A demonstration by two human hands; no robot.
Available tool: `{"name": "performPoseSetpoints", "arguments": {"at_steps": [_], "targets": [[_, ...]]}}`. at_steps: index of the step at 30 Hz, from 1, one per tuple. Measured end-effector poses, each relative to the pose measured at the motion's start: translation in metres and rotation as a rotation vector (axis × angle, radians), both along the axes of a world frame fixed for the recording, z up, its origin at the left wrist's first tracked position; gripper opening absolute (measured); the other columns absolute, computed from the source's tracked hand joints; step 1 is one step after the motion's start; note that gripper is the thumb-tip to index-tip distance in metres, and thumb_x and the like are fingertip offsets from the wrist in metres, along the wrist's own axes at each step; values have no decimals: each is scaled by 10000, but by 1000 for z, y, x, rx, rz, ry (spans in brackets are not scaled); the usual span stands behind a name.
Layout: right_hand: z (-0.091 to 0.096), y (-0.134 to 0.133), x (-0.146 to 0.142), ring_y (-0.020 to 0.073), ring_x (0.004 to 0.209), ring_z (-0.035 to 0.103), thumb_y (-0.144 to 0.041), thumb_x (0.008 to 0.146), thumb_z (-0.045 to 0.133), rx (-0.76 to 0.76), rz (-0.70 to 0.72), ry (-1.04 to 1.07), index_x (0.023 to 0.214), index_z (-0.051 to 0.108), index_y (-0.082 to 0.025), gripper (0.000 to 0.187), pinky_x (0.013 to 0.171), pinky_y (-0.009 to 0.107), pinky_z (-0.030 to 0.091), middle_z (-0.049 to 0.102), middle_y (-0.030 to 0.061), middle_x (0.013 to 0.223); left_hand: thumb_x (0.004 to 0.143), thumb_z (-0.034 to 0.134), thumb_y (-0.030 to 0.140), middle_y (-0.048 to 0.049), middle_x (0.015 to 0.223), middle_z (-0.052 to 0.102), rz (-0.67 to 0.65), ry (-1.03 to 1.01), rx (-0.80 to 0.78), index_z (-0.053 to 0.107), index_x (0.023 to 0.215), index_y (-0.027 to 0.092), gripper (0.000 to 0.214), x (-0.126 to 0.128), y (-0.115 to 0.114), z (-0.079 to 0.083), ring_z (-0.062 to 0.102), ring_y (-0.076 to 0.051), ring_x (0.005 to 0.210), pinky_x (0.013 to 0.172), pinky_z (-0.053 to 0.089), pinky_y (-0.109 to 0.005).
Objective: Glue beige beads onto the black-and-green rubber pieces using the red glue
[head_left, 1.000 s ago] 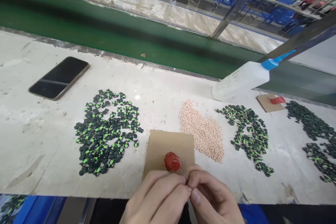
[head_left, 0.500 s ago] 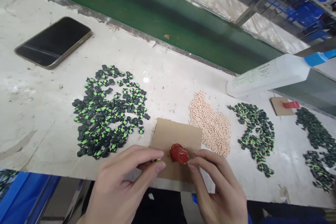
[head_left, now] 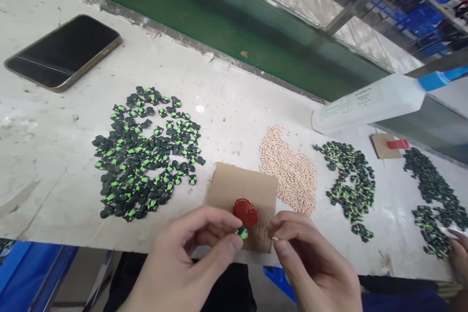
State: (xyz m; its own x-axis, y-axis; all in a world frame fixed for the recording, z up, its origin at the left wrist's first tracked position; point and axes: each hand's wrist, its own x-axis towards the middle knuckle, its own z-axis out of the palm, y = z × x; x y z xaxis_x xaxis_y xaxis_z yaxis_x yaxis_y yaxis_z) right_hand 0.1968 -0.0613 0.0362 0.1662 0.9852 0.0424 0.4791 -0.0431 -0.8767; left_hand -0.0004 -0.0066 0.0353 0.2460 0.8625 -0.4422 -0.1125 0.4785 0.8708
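Between the thumb and forefinger of my left hand [head_left: 199, 253] is a small black-and-green piece [head_left: 242, 233], its bright green side showing. My right hand [head_left: 312, 258] pinches a tiny beige bead [head_left: 275, 238], mostly covered by the fingertips. The two hands face each other, a short gap apart, over the near edge of a cardboard square [head_left: 243, 180]. On the cardboard stands a red cup-like holder [head_left: 245, 212] with a narrower round end, just beyond my fingertips. A heap of beige beads [head_left: 288, 170] lies beyond my right hand.
Many black-and-green pieces [head_left: 146, 156] spread at left, with another pile [head_left: 351, 185] at right. A phone [head_left: 64, 51] lies back left. A white bottle [head_left: 369, 102] stands at the back right, near a second cardboard [head_left: 380, 146]. Another person's hand [head_left: 458, 248] is at the right edge.
My left hand has moved right, bringing the piece in front of the red holder. My right hand has drawn off the holder and now shows a bead. Another person's hand has appeared at right.
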Motion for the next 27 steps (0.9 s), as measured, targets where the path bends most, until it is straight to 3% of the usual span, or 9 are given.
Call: {"name": "performPoseSetpoints", "arguments": {"at_steps": [3, 7, 12, 20, 24, 27], "targets": [[4, -2, 0, 129, 882, 760, -215, 986, 712, -76, 2, 306, 918, 733, -307, 116, 789, 177, 635, 764, -12, 964, 748, 844, 220, 78, 596, 739, 8, -149, -281, 844, 752, 301, 81, 14, -1, 10, 683, -84, 586, 609, 556, -125], [6, -4, -1, 139, 865, 786, -220, 971, 739, -124, 11, 504, 968, 785, -344, 132, 778, 193, 652, 817, -10, 974, 705, 894, 209, 76, 599, 737, -27, -282, -383, 854, 728, 270, 77, 20, 0, 11, 652, -62, 566, 605, 537, -125], [9, -2, -3, 156, 848, 796, -144, 952, 734, -107, 16, 481, 983, 802, -353, 222, 745, 200, 657, 834, 1, 959, 756, 911, 205, 84, 632, 753, -143, -401, -354, 871, 789, 303, 111, 16, 0, 5, 660, -46, 600, 629, 526, -105], [16, 0, -13, 144, 755, 752, -96, 912, 730, -24, -39, 378, 877, 793, -293, 209, 682, 183, 629, 791, 4, 857, 681, 900, 257, 65, 562, 700, -68, -200, -374, 848, 693, 260, 53, 20, 0, 20, 614, -73, 561, 599, 511, -145], [26, 9, -7, 133, 717, 758, -66, 874, 746, -68, 100, 229, 853, 809, -288, 232, 666, 166, 630, 811, -5, 840, 685, 874, 265, 63, 534, 668, -79, -126, -328, 838, 670, 245, 45, 18, 1, 21, 584, -75, 535, 570, 491, -156], [31, 15, 1, 132, 714, 781, -70, 858, 767, -112, 143, 247, 838, 833, -306, 245, 662, 150, 634, 830, -13, 818, 666, 907, 274, 56, 531, 674, -66, -101, -303, 832, 671, 231, 87, 18, 0, 21, 592, -79, 531, 565, 496, -162]]}}
